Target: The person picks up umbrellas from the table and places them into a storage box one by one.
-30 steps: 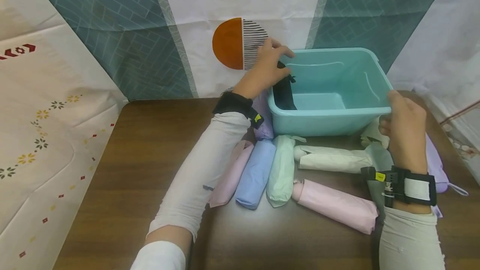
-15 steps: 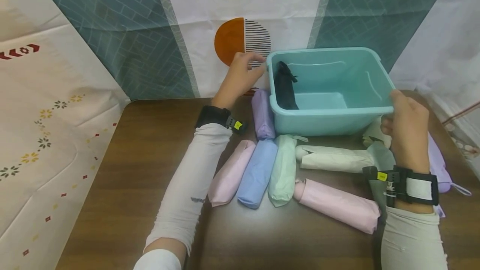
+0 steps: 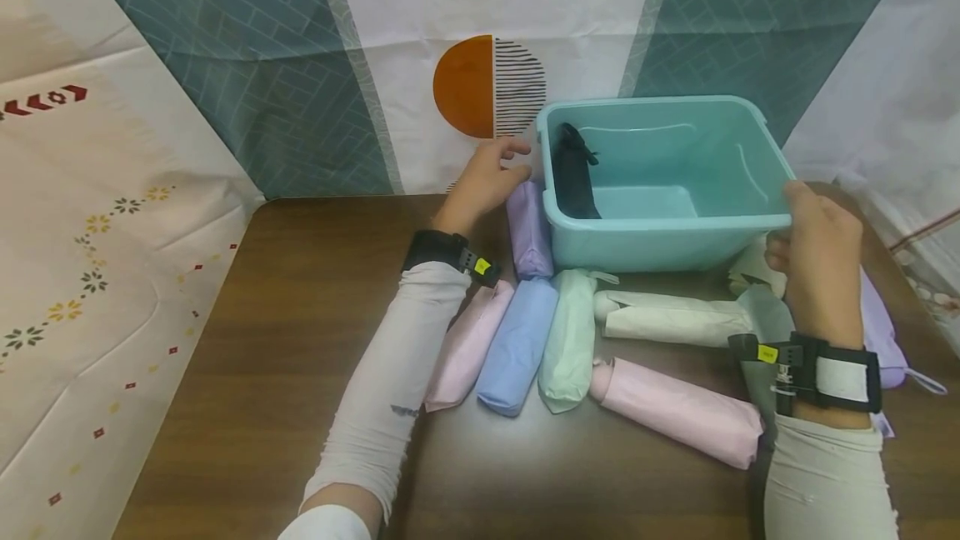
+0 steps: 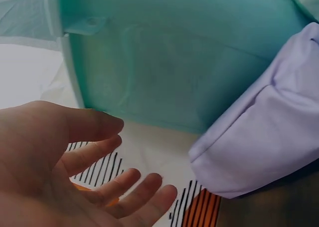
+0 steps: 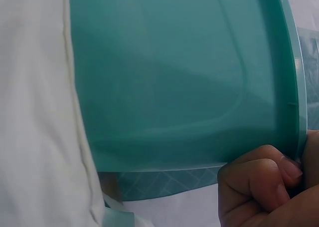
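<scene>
A turquoise plastic bin stands at the back of the table, with a black folded umbrella leaning inside its left end. My right hand grips the bin's right rim, its fingers curled under the edge in the right wrist view. My left hand hovers left of the bin with spread, relaxed fingers and holds nothing. Just below those fingers a purple folded umbrella lies against the bin's left wall; the left wrist view shows its lilac cover apart from the hand.
In front of the bin lie more folded umbrellas: pink, blue, mint, cream and another pink one. A lilac one lies right of my right wrist. A patterned cloth hangs behind the table.
My left hand has come away from the black umbrella at the bin's left end, moving left and then down toward the purple umbrella. My right hand stays on the rim.
</scene>
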Demonstrator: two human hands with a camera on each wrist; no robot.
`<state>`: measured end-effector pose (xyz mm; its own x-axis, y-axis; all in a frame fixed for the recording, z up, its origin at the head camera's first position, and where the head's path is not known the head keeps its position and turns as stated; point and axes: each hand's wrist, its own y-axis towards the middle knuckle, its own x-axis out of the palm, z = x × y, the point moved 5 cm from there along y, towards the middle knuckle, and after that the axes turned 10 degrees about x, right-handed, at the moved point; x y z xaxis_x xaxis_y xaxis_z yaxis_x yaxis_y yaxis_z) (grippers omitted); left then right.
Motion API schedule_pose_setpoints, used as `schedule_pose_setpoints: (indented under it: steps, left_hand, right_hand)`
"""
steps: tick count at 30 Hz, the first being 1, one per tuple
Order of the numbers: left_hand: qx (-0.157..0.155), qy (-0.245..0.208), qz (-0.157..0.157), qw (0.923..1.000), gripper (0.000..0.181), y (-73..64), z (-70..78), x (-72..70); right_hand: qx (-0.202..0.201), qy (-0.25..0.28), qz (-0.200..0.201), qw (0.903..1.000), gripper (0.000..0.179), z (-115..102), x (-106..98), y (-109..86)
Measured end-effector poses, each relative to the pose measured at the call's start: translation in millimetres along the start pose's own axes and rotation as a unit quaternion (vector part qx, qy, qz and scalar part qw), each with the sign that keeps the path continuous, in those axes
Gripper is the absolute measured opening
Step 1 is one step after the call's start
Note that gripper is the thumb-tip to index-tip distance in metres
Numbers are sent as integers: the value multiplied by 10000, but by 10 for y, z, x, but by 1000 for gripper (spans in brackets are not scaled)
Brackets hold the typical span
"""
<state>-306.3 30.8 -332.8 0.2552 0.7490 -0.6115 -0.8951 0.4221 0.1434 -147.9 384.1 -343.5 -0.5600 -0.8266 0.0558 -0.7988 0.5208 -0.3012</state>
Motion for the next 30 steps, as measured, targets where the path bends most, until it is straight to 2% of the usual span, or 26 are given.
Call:
schedule_pose_setpoints:
  steps: [5,11,16,26,30]
  left_hand:
    - [-145,92,-144,9997,39,-23,-31,71]
    - [-279,10,-222,9994,39,-48,-97,140]
    - [-349,-43,-296,9989,39,-64,-178,239]
    - [-764,143,-416,9961,46,-81,-283,365]
    - [-1072,224,-509,9927,51,-117,-322,398]
  right_hand:
    - [7,31,-23,10000,36,0,8,-5]
    - [-53,91,-125,9999,35,-11,24,-8]
    - [-21,-2,-59,10000,36,-12,14,-5]
    - [23,-125,67,9999,39,3,-15,11]
    - [50,-91,45,9999,39,2,-14,15]
